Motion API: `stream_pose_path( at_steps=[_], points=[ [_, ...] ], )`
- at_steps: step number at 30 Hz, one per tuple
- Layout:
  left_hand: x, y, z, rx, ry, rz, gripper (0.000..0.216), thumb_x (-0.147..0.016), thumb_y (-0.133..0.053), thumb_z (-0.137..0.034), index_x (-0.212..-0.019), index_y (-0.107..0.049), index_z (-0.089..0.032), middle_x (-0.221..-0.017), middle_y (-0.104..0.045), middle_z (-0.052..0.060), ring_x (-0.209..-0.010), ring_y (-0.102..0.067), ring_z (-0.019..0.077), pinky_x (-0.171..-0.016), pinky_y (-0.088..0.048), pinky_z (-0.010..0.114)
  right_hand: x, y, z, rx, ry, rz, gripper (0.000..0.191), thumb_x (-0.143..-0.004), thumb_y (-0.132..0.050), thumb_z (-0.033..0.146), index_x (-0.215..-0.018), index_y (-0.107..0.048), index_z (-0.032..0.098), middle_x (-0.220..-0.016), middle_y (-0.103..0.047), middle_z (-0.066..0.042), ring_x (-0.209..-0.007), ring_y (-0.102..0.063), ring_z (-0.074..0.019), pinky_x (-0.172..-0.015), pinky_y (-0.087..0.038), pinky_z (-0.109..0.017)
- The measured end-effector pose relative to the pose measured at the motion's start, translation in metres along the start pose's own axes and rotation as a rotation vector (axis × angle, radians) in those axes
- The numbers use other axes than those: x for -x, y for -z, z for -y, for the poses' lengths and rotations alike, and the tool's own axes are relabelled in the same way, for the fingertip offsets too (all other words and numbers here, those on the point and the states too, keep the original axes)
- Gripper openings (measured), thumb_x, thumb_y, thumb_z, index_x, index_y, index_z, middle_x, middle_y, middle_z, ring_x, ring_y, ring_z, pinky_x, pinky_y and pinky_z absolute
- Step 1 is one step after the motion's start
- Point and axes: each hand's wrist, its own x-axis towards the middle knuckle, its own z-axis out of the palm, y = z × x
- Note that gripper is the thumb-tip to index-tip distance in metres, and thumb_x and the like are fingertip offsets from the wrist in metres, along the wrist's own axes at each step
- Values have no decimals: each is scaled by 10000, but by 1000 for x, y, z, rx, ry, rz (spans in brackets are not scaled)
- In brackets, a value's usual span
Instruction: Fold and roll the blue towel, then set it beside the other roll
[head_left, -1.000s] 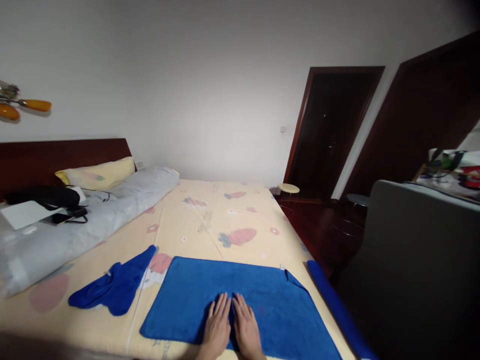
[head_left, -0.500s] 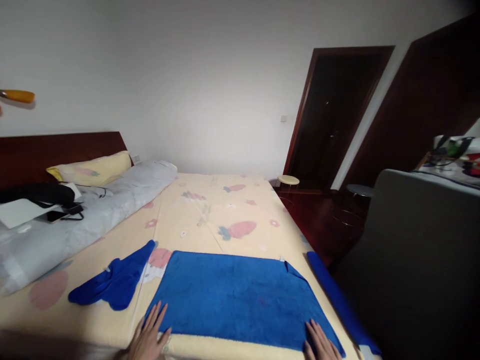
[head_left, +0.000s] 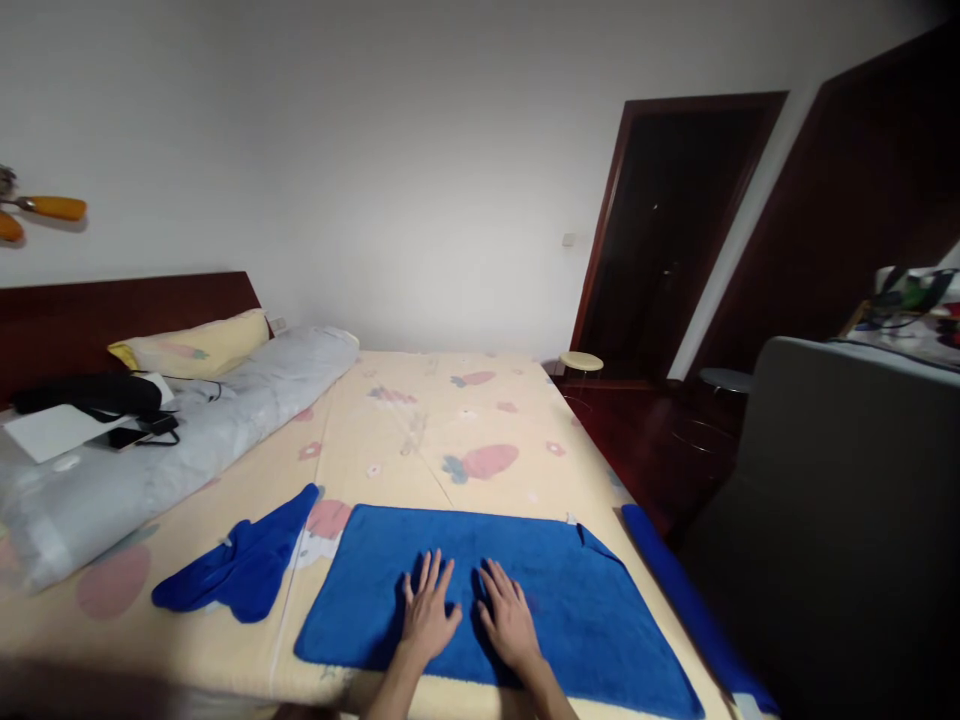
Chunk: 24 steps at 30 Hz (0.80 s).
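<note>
A blue towel lies spread on the bed, with its far right corner folded over. Over the middle of it is my left hand, palm down with fingers spread. Close by on the right, my right hand is also palm down, its fingers stretched out. Neither hand grips the cloth; whether the palms press on it or hover just above, I cannot tell. A crumpled blue cloth lies to the left of the towel. Along the bed's right edge runs a long, narrow blue fabric piece with a white tag at its near end.
The bed sheet has a carrot pattern. A grey rolled quilt with a phone and cables stands left, near a yellow pillow. A dark grey chair back rises at right; a round stool stands beyond the bed.
Both my hands have moved inward from the towel's near left and right corners to its middle. The towel looks the same. The view has shifted slightly.
</note>
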Motion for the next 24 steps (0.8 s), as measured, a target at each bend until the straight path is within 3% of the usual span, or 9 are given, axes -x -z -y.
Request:
stream_pose_path(
  at_steps=[3, 9, 12, 15, 19, 21, 24],
  points=[
    [3, -3, 33, 0, 26, 49, 576, -877, -378, -357, -1441, -258, -356, -1561, -228, 9, -1438, -212, 250, -1127, -199, 565, 9, 9, -34, 33, -50, 24, 557, -893, -326, 518, -1386, -396, 267, -1509, -351, -70, -1404, -300, -238, -1134, -270, -497],
    [36, 16, 159, -167, 246, -71, 567, -907, -291, -509, -1439, -263, -315, -1549, -274, 29, -1427, -250, 213, -1139, -196, 497, 66, 64, -165, 219, -274, -109, 613, -872, -322, 578, -1369, -427, 236, -1486, -396, -61, -1396, -319, -232, -1119, -301, -480],
    [42, 23, 187, -225, 248, -111, 547, -899, -317, -490, -1416, -330, -311, -1521, -342, 32, -1419, -269, 223, -1131, -195, 512, 74, 75, -193, 261, -307, -180, 606, -850, -361, 590, -1302, -514, 217, -1404, -512, -88, -1328, -430, -264, -1080, -351, -498],
    [29, 27, 164, -206, 120, -161, 513, -918, -322, -410, -1421, -320, -310, -1506, -372, 24, -1413, -284, 222, -1128, -221, 499, 51, 67, -165, 253, -262, -241, 558, -860, -371, 563, -1222, -585, 197, -1359, -556, -117, -1278, -486, -271, -1054, -378, -486],
    [-13, 18, 72, -113, -185, -140, 584, -920, -318, -267, -1465, -117, -333, -1544, -284, -18, -1416, -273, 172, -1140, -257, 411, -6, 32, -72, 96, -86, -85, 482, -912, -304, 436, -1319, -487, 255, -1457, -451, -66, -1361, -383, -219, -1101, -336, -463],
    [-35, 6, 25, -84, -245, -103, 663, -889, -334, -192, -1471, -41, -317, -1567, -209, -25, -1430, -235, 164, -1152, -249, 409, -30, 13, -31, 24, -7, 5, 488, -909, -303, 353, -1380, -402, 273, -1507, -370, -43, -1401, -310, -204, -1131, -295, -462],
    [-57, -16, -13, -54, -271, -14, 660, -909, -338, -240, -1472, -1, -303, -1575, -174, -20, -1439, -207, 173, -1161, -242, 432, -51, -7, -5, -10, 40, 91, 544, -884, -334, 282, -1426, -312, 263, -1527, -324, -45, -1421, -263, -200, -1152, -259, -459]
  ],
)
